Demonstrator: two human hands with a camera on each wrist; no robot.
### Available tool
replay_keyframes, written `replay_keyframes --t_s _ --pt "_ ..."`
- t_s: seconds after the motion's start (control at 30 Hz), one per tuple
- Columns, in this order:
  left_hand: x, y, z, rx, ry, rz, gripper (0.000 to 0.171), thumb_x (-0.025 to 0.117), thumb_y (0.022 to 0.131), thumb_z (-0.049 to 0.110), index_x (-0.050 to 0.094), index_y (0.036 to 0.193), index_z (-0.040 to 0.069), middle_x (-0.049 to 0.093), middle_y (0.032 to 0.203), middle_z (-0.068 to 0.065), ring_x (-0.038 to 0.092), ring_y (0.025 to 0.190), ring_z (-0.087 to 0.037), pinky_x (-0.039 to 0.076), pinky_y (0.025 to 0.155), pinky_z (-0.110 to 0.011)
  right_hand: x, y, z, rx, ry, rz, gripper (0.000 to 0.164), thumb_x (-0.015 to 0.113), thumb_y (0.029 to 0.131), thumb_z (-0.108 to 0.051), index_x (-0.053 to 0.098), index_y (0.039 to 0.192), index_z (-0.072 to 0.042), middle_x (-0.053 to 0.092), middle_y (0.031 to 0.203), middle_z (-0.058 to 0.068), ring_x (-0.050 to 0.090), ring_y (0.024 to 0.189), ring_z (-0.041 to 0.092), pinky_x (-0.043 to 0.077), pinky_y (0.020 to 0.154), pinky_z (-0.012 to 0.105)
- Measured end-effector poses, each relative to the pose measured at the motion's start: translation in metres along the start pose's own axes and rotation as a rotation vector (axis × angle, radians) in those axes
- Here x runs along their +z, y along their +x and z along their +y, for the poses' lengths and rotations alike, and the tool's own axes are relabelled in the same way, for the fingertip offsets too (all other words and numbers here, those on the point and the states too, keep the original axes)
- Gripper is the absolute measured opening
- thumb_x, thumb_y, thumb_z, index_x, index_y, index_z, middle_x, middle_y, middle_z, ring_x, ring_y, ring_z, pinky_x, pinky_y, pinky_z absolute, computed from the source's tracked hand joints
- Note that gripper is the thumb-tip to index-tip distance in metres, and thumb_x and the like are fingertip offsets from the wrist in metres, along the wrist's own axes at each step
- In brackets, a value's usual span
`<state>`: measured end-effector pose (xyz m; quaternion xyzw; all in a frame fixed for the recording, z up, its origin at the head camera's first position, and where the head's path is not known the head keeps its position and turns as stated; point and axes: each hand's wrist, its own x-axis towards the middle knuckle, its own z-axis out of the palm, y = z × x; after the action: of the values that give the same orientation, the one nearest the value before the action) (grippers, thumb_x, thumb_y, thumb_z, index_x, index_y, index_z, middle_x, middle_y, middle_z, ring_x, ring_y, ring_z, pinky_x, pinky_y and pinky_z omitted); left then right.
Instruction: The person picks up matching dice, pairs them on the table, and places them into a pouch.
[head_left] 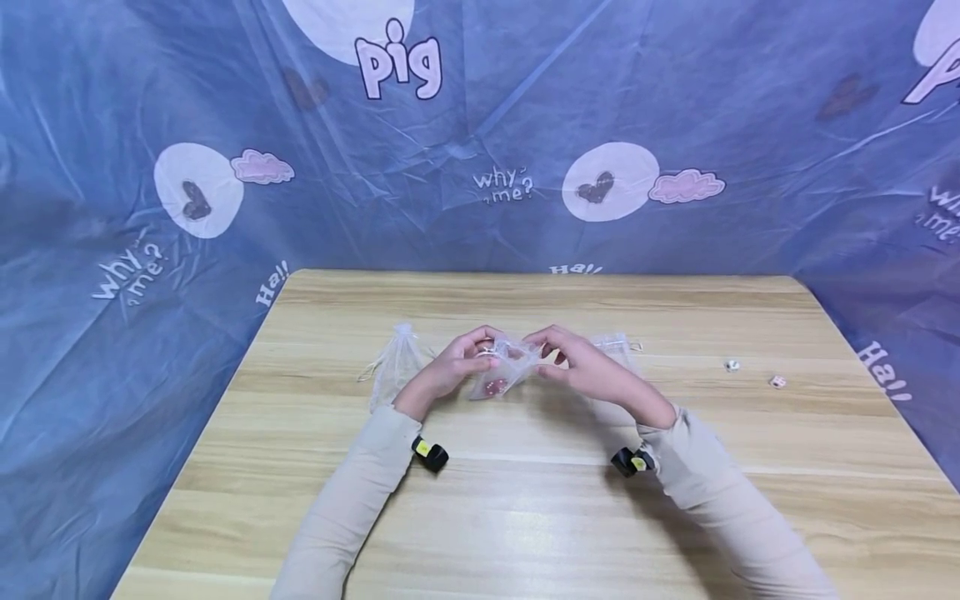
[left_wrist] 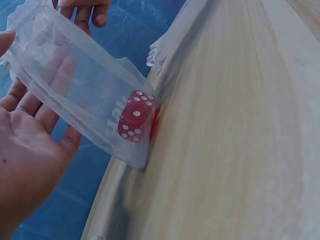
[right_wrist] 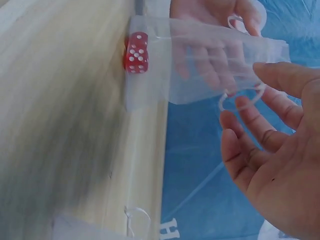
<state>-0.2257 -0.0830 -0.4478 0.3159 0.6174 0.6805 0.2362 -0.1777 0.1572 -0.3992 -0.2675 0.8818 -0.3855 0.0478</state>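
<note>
A sheer white drawstring bag [head_left: 517, 354] is held up between both hands over the middle of the table, its mouth end at the hands. Red dice [left_wrist: 135, 117] with white dots lie in its lower end, close to the tabletop. My left hand [head_left: 453, 367] pinches one side near the mouth, with its fingers spread behind the mesh in the left wrist view. On the opposite side, my right hand [head_left: 581, 362] pinches the top edge between thumb and forefinger, its other fingers loosely bent. A thin white drawstring loop [right_wrist: 242, 97] hangs by the right fingers.
Another sheer bag [head_left: 395, 371] lies on the wooden table [head_left: 510, 533] beside the left hand. A further one [head_left: 617, 348] lies behind the right hand, partly hidden. Two small white dice, a nearer one [head_left: 777, 381] and a farther one [head_left: 732, 365], sit at the right.
</note>
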Motion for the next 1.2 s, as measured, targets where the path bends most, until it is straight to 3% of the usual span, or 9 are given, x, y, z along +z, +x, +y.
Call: replay_keyframes --t_s 0.2,0.33,0.43,0.7,0.87,1.07,1.2 --pt "-0.002 -0.002 0.000 0.004 0.029 0.023 0.030 0.050 0.086 0.005 0.048 0.115 -0.004 0.064 0.100 0.008 0.060 0.091 -0.011 0.052 0.081 -0.024 0.007 0.005 -0.003 0.002 -0.006 0.032 0.024 0.064 0.090 -0.013 0.063 0.112 -0.005 0.063 0.107 0.008 0.057 0.093 0.018 0.049 0.078 0.029" --pt "-0.004 -0.004 0.005 -0.029 0.174 0.078 0.035 0.054 0.090 0.015 0.054 0.116 -0.009 0.065 0.106 -0.011 0.060 0.100 -0.028 0.050 0.089 -0.025 0.007 0.005 -0.004 0.023 0.001 0.062 0.017 0.063 0.091 -0.015 0.065 0.106 -0.006 0.066 0.102 0.006 0.059 0.091 0.016 0.050 0.079 0.029" --pt "-0.006 -0.005 0.009 -0.073 0.277 0.104 0.036 0.056 0.094 0.019 0.060 0.118 -0.007 0.064 0.115 -0.023 0.059 0.108 -0.034 0.049 0.095 -0.028 0.006 0.005 -0.003 0.046 0.012 0.092 0.016 0.064 0.091 -0.016 0.066 0.105 -0.006 0.067 0.096 0.005 0.060 0.087 0.016 0.051 0.076 0.027" --pt "-0.007 -0.008 0.016 -0.094 0.467 0.103 0.032 0.048 0.101 0.020 0.066 0.115 -0.003 0.063 0.126 -0.020 0.058 0.120 -0.032 0.044 0.106 -0.043 0.006 0.003 0.000 0.080 0.035 0.129 0.019 0.068 0.089 -0.020 0.067 0.101 -0.006 0.065 0.085 0.004 0.054 0.073 0.013 0.049 0.064 0.023" --pt "-0.007 -0.009 0.019 -0.097 0.519 0.107 0.037 0.040 0.104 0.021 0.067 0.113 -0.004 0.063 0.125 -0.020 0.057 0.123 -0.034 0.040 0.109 -0.045 0.004 0.001 0.003 0.060 0.005 0.162 0.015 0.069 0.088 -0.017 0.071 0.095 -0.004 0.063 0.078 0.005 0.046 0.060 0.008 0.042 0.052 0.021" --pt "-0.013 -0.015 0.019 -0.094 0.586 0.139 0.048 0.037 0.104 0.035 0.067 0.117 -0.001 0.065 0.123 -0.019 0.056 0.124 -0.033 0.037 0.111 -0.046 0.001 -0.002 0.010 -0.036 -0.024 0.202 0.011 0.065 0.089 -0.007 0.074 0.092 -0.001 0.064 0.076 0.012 0.043 0.061 0.004 0.042 0.055 0.021" --pt "-0.017 -0.018 0.019 -0.084 0.602 0.113 0.055 0.035 0.101 0.045 0.066 0.120 0.002 0.066 0.123 -0.016 0.055 0.125 -0.031 0.037 0.111 -0.046 -0.001 -0.004 0.011 -0.042 -0.031 0.195 0.013 0.065 0.089 -0.008 0.074 0.095 -0.001 0.067 0.079 0.013 0.044 0.061 0.003 0.043 0.056 0.022"
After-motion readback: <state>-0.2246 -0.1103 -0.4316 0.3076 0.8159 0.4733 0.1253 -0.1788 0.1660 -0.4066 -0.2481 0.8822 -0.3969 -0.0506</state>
